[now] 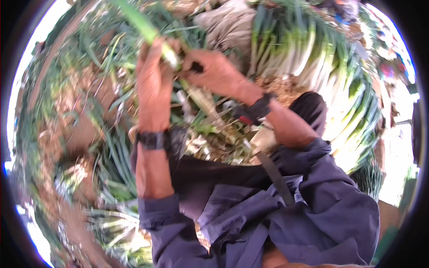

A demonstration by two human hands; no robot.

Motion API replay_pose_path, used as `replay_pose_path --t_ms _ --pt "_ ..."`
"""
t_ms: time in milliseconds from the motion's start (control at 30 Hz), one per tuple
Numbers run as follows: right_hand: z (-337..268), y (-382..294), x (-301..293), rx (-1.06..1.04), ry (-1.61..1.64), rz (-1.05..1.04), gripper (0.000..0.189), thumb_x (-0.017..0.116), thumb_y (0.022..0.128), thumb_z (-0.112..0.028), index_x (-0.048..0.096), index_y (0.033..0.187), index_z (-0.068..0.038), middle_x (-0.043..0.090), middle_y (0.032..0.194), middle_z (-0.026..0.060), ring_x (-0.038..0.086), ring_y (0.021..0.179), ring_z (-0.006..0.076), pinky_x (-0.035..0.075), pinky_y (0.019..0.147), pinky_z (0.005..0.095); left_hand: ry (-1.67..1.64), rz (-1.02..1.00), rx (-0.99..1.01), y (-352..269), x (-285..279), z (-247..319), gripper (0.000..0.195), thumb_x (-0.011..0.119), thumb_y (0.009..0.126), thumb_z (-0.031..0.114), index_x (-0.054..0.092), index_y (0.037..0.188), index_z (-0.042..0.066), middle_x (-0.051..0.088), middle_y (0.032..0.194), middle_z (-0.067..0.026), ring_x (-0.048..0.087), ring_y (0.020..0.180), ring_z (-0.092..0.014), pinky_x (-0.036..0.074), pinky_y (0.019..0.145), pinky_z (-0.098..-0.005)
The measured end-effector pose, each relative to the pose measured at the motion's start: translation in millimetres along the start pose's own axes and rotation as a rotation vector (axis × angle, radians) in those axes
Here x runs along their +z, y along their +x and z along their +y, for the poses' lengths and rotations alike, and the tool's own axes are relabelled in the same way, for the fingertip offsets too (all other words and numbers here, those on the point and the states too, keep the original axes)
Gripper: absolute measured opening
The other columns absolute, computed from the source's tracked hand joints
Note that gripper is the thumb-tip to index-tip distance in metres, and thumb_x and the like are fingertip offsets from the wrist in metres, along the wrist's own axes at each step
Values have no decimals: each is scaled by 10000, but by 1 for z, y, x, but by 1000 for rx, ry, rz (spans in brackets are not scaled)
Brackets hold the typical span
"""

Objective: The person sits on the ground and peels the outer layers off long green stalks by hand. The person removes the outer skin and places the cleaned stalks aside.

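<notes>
My left hand (155,72) is closed around a large green onion (142,25), its green leaves pointing up and left and its white end near my right hand. Curled beside that white end, my right hand (212,70) seems to pinch a pale leaf strip (201,97) that hangs below it. Motion blur softens both sets of fingertips. A dark patch marks the back of my right hand. Black bands circle both wrists. Under my hands lies a heap of peeled leaves and trimmings (221,140).
A long row of green onions with white stems (311,57) curves along my right. Loose green onions (117,160) and leaves cover the ground at left. A crumpled beige sack (228,25) lies ahead. My dark-clad knee (310,109) stands beside the row.
</notes>
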State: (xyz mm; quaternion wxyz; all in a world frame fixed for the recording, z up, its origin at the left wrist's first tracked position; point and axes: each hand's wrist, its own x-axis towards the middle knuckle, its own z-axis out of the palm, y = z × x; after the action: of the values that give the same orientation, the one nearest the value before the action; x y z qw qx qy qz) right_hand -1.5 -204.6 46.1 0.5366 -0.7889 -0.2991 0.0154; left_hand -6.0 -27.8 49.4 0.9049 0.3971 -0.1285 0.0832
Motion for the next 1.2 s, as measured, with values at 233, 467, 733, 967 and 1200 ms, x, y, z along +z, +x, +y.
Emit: replay_pose_path --t_ms 233,467,733,967,1200 --pt "13 0 -8 -262 -139 373 333 808 818 -100 639 1102 -52 637 1087 155 651 1055 367 538 888 429 58 103 -51 14 27 -12 469 654 1057 217 536 1486 66 682 1160 -65 664 1084 -177 541 955 -329" --pt "18 -3 -24 -266 -89 364 271 802 796 -77 625 993 -21 621 936 156 645 912 358 524 804 424 -20 113 -72 23 24 -28 428 707 1024 215 584 1405 64 689 1132 -64 672 1089 -189 551 956 -340" --pt "1 1 -5 -133 -46 207 232 831 828 -179 639 849 -50 643 838 113 639 774 234 527 720 383 49 96 -67 5 13 -8 241 707 1016 182 585 1198 81 712 1019 -66 694 961 -183 571 831 -340" --pt "1 -2 13 -176 -95 191 282 837 847 -174 602 888 -24 633 859 99 624 772 268 520 708 384 -58 214 37 6 1 -12 353 800 931 83 553 1182 70 709 994 -79 733 903 -219 633 801 -370" --pt "10 -10 21 -363 -223 316 238 817 871 -83 590 907 -25 646 853 58 609 755 166 523 698 313 -70 195 122 10 0 -8 427 793 918 27 505 1229 76 675 1034 -73 703 908 -198 650 869 -383"
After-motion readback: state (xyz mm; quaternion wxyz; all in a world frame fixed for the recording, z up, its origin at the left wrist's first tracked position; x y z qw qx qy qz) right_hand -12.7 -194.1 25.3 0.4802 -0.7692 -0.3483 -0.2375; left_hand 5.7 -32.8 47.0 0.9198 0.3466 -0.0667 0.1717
